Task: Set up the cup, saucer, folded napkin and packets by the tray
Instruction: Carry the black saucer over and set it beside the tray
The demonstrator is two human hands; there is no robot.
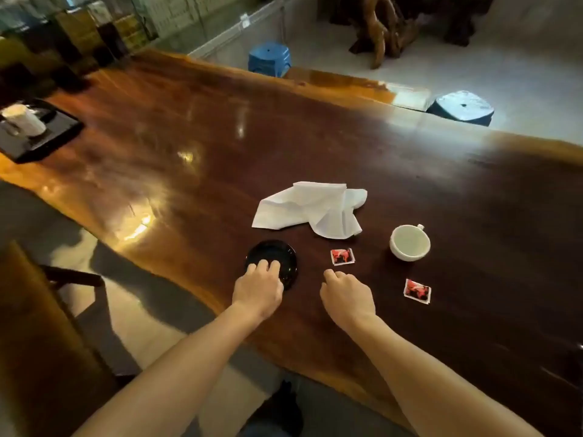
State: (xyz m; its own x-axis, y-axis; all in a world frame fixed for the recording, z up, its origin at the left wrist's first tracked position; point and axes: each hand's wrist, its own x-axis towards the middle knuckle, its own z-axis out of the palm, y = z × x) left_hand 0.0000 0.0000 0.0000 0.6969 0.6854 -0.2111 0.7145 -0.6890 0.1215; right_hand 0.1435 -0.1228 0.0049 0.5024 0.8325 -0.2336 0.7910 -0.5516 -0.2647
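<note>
Left hand on the saucer, first piece to go toward the tray.

I have my left hand (258, 288) curled over the near rim of the black saucer (273, 258), fingertips touching it, though I cannot tell if the grip has closed yet; my right hand (346, 298) hovers loosely curled and empty just below the nearer packet (342, 256). The saucer lies flat on the glossy desk (195, 146), so I judge a thumb under the rim lifts it cleanly. The tray (47, 137) sits well apart, far left. The napkin (310, 209) is rumpled and needs folding; the cup (409, 242) and second packet (417, 290) wait at right.
</note>
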